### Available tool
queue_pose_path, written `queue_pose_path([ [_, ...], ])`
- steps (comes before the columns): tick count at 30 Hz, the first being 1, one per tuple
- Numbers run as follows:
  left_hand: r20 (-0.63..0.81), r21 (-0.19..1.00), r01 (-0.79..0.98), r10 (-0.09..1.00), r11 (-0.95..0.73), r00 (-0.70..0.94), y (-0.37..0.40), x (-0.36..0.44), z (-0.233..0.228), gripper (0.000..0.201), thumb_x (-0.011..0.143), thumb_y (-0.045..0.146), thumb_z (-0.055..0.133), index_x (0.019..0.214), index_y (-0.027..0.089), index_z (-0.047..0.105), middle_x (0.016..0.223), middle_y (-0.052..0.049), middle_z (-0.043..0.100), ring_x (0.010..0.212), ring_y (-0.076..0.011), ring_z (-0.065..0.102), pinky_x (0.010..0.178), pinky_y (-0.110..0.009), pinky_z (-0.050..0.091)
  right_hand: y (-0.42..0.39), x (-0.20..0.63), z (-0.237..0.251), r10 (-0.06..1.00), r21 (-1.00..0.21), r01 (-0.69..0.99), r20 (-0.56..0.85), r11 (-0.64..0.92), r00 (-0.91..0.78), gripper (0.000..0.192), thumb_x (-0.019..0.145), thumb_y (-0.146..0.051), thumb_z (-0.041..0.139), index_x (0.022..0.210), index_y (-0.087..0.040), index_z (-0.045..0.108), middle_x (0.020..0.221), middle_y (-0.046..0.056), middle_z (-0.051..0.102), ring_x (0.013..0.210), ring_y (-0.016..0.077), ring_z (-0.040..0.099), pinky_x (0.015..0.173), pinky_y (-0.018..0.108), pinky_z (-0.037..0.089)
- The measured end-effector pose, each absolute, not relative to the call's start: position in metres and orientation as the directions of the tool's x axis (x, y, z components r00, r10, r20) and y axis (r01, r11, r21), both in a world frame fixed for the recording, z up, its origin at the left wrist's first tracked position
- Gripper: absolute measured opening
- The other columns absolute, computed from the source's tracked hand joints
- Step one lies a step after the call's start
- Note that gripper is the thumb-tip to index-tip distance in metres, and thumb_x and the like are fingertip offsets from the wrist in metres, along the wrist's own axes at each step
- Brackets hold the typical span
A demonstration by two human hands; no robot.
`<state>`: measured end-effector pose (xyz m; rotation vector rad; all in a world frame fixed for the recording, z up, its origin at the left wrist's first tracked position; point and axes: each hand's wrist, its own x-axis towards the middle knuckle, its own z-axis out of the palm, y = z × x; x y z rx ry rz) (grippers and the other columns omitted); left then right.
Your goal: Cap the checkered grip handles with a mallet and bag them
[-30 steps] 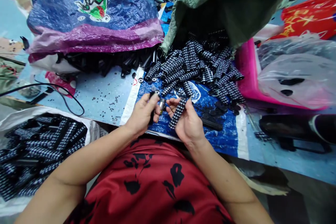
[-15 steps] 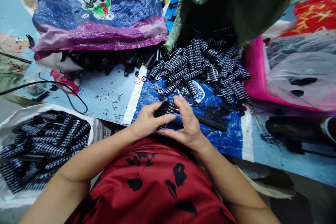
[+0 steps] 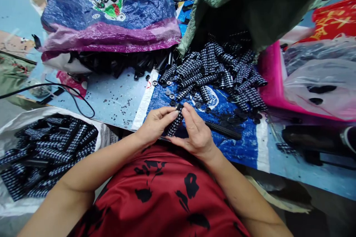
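Tabletop (image 3: 111, 85) in pale blue stretches across the view, speckled and crowded at the back. On its left side slumps a blue-and-purple sack (image 3: 75, 13) with a printed cartoon figure, black parts showing under its lower edge; farther right, a dark green sack (image 3: 278, 3) gapes open. A white sack (image 3: 107, 137), filled with patterned tubes, sits at the lower left, by the table's front edge. Beneath the work lies a blue sheet (image 3: 244, 152) bordered with white bands, and to its right stands a pink bin (image 3: 274, 74) holding a plastic bag. A heap of black-and-white tubes (image 3: 208, 63) lies at the green sack's mouth, partly on the sheet. Both hands meet at the table's front edge, closed on one checked tube (image 3: 174, 127), which tilts between them: the left hand (image 3: 154, 122) pinches near its upper end, while the right hand (image 3: 200, 135) has fingertips by the top and thumb near the bottom. Beside the right hand rests a black rod (image 3: 224, 130). Small round discs (image 3: 168, 92) lie just beyond the hands, and tiny dark rings (image 3: 125, 105) dot the table.
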<state>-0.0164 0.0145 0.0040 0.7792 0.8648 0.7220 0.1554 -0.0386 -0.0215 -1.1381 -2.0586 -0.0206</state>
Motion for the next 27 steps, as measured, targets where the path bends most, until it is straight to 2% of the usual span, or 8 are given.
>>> queue_pose_path([
  [7, -0.457, 0.784, -0.171, 0.741, 0.597, 0.492, 0.022, -0.023, -0.007, 0.049, 0.076, 0.052, 0.084, 0.106, 0.015, 0.07, 0.09, -0.004, 0.072, 0.073, -0.0149, 0.067, 0.075, -0.03, 0.055, -0.04, 0.163, -0.028, 0.801, -0.436, 0.717, 0.525, 0.545, -0.289, 0.11, 0.086, -0.055, 0.077, 0.168, -0.013, 0.017, 0.158, 0.024, 0.043, 0.148, 0.0369, 0.044, 0.117, 0.054, 0.045],
  [9, -0.345, 0.901, -0.084, 0.821, 0.425, 0.455, 0.03, -0.033, -0.014, 0.045, 0.081, 0.05, 0.08, 0.107, 0.015, 0.069, 0.095, -0.005, 0.072, 0.078, -0.0153, 0.067, 0.077, -0.03, 0.054, -0.045, 0.178, -0.03, 0.835, -0.397, 0.783, 0.483, 0.478, -0.264, 0.098, 0.089, -0.053, 0.075, 0.164, -0.013, 0.027, 0.153, 0.023, 0.049, 0.146, 0.0373, 0.045, 0.116, 0.055, 0.044],
  [11, -0.178, 0.982, 0.137, 0.885, 0.13, 0.431, 0.041, -0.049, -0.019, 0.036, 0.088, 0.044, 0.073, 0.109, 0.015, 0.071, 0.101, -0.007, 0.073, 0.086, -0.0154, 0.066, 0.083, -0.029, 0.051, -0.051, 0.195, -0.032, 0.887, -0.275, 0.9, 0.413, 0.337, -0.206, 0.06, 0.095, -0.041, 0.07, 0.145, -0.014, 0.052, 0.137, 0.019, 0.063, 0.131, 0.0352, 0.058, 0.106, 0.05, 0.05],
  [13, -0.092, 0.902, 0.413, 0.878, -0.126, 0.47, 0.055, -0.065, -0.021, 0.029, 0.09, 0.039, 0.071, 0.109, 0.017, 0.074, 0.102, -0.008, 0.072, 0.092, -0.0175, 0.064, 0.088, -0.031, 0.048, -0.057, 0.209, -0.034, 0.927, -0.123, 0.963, 0.325, 0.24, -0.189, 0.024, 0.099, -0.03, 0.064, 0.117, -0.015, 0.066, 0.11, 0.013, 0.071, 0.103, 0.0288, 0.067, 0.088, 0.041, 0.053],
  [16, -0.157, 0.696, 0.659, 0.835, -0.285, 0.527, 0.073, -0.08, -0.021, 0.032, 0.082, 0.042, 0.079, 0.104, 0.018, 0.078, 0.098, -0.008, 0.071, 0.089, -0.0199, 0.062, 0.084, -0.032, 0.044, -0.058, 0.211, -0.027, 0.924, -0.08, 0.964, 0.314, 0.255, -0.219, 0.016, 0.101, -0.024, 0.059, 0.109, -0.012, 0.066, 0.095, 0.01, 0.07, 0.085, 0.0221, 0.064, 0.077, 0.034, 0.051],
  [18, -0.251, 0.677, 0.692, 0.805, -0.251, 0.537, 0.081, -0.082, -0.02, 0.037, 0.076, 0.046, 0.084, 0.1, 0.018, 0.078, 0.088, -0.006, 0.069, 0.079, -0.0176, 0.059, 0.073, -0.029, 0.04, -0.053, 0.201, -0.018, 0.888, -0.173, 0.937, 0.408, 0.304, -0.213, 0.017, 0.102, -0.019, 0.057, 0.115, -0.011, 0.063, 0.097, 0.011, 0.07, 0.085, 0.0198, 0.064, 0.078, 0.031, 0.051],
  [21, -0.351, 0.747, 0.654, 0.768, -0.116, 0.537, 0.086, -0.08, -0.022, 0.035, 0.075, 0.047, 0.084, 0.089, 0.016, 0.075, 0.068, 0.0, 0.059, 0.061, -0.012, 0.048, 0.061, -0.027, 0.03, -0.041, 0.181, -0.009, 0.832, -0.305, 0.877, 0.528, 0.372, -0.169, 0.018, 0.102, -0.015, 0.051, 0.117, -0.014, 0.061, 0.095, 0.009, 0.07, 0.081, 0.0167, 0.063, 0.076, 0.028, 0.05],
  [27, -0.333, 0.813, 0.581, 0.789, -0.037, 0.516, 0.089, -0.077, -0.032, 0.034, 0.069, 0.042, 0.085, 0.08, 0.016, 0.066, 0.063, 0.003, 0.052, 0.058, -0.0103, 0.042, 0.059, -0.027, 0.026, -0.029, 0.162, -0.01, 0.905, -0.235, 0.896, 0.302, 0.375, -0.3, 0.019, 0.106, -0.025, 0.05, 0.102, -0.016, 0.066, 0.081, 0.005, 0.066, 0.071, 0.0159, 0.06, 0.066, 0.03, 0.043],
])
